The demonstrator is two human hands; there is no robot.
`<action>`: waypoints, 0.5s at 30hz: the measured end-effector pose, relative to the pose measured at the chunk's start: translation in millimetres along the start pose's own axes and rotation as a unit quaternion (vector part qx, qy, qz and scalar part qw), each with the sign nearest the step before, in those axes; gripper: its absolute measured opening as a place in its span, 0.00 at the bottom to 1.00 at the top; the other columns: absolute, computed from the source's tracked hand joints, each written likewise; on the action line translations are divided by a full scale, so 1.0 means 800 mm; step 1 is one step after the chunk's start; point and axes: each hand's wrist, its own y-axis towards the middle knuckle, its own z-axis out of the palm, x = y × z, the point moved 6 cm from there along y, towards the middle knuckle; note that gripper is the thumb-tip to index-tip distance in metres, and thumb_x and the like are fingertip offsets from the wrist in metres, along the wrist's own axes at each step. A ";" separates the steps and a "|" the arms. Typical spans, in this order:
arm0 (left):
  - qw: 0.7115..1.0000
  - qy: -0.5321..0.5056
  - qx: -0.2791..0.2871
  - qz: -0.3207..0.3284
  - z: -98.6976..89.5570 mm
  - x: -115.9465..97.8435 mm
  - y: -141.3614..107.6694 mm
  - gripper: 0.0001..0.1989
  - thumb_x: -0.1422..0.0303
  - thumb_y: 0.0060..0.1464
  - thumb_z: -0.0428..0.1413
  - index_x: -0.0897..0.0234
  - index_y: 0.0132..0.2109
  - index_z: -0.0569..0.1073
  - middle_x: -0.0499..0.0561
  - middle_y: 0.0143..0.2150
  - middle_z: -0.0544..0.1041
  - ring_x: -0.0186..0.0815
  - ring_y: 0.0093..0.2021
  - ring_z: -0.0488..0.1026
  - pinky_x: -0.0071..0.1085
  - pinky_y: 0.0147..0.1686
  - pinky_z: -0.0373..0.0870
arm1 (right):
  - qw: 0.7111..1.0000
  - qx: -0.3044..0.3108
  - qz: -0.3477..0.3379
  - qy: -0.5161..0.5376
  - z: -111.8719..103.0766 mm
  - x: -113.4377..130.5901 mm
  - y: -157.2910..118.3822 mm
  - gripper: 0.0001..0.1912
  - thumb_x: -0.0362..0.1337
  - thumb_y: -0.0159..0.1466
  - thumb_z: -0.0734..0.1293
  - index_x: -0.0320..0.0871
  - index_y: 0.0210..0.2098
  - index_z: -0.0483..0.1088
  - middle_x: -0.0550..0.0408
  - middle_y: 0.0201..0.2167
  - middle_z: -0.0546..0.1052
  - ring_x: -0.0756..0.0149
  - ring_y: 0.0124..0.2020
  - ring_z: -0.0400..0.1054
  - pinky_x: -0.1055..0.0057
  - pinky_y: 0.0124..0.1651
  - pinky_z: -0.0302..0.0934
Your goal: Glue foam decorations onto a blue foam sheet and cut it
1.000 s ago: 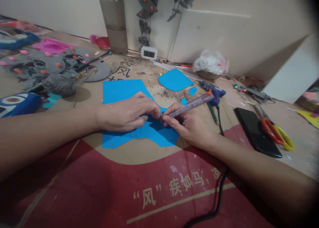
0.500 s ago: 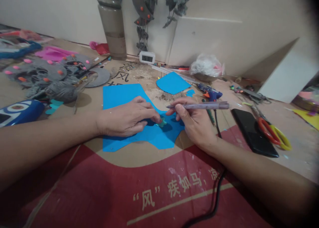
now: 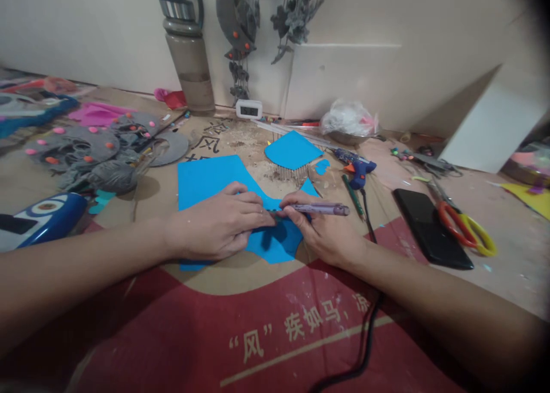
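Note:
A blue craft sheet [image 3: 208, 178] with cut, curved edges lies on the cardboard under my hands. My left hand [image 3: 223, 221] rests on it with its fingers bent and close together, the fingertips pressing down where a small teal cutout lay; that piece is now mostly hidden. In my right hand [image 3: 324, 232] is a purple pen [image 3: 320, 208], pinched near its tip and lying almost level. The tip meets the sheet area right beside my left fingertips, so its contact cannot be made out. A smaller blue piece [image 3: 294, 149] sits beyond, on a bed of upright pins.
To the right are a black phone [image 3: 429, 227], scissors [image 3: 468, 230], a green pencil [image 3: 353, 195] and a blue glue gun [image 3: 361, 172] with its cord [image 3: 373, 318]. A bottle [image 3: 189, 66] and a clock [image 3: 249, 109] stand behind. Grey felt pieces [image 3: 77, 146] lie left.
My right hand has moved left and down, bringing the pen tip to my left fingertips. The teal cutout has become mostly covered. The view has tilted up slightly.

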 end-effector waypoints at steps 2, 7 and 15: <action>0.999 0.037 0.004 -0.014 0.002 -0.009 0.002 0.17 0.74 0.63 0.48 0.63 0.55 0.75 0.54 0.51 0.80 0.43 0.53 0.72 0.42 0.54 0.58 | 1.000 0.003 -0.004 0.003 0.000 -0.001 0.000 0.13 0.39 0.74 0.57 0.42 0.43 0.72 0.51 0.40 0.82 0.60 0.41 0.77 0.65 0.45 0.68; 0.995 0.076 0.008 -0.066 0.010 -0.027 0.007 0.16 0.73 0.61 0.49 0.68 0.52 0.77 0.57 0.50 0.79 0.47 0.53 0.71 0.45 0.53 0.61 | 1.000 0.006 0.005 0.029 0.002 -0.006 0.001 0.13 0.41 0.74 0.56 0.43 0.43 0.71 0.51 0.39 0.81 0.60 0.41 0.77 0.63 0.45 0.68; 0.994 0.037 -0.006 -0.107 0.021 -0.027 0.005 0.19 0.77 0.58 0.48 0.69 0.54 0.75 0.59 0.54 0.77 0.47 0.53 0.73 0.46 0.54 0.66 | 0.978 -0.080 0.073 0.178 -0.008 -0.021 -0.001 0.12 0.43 0.73 0.60 0.44 0.39 0.70 0.55 0.31 0.78 0.66 0.34 0.74 0.68 0.40 0.66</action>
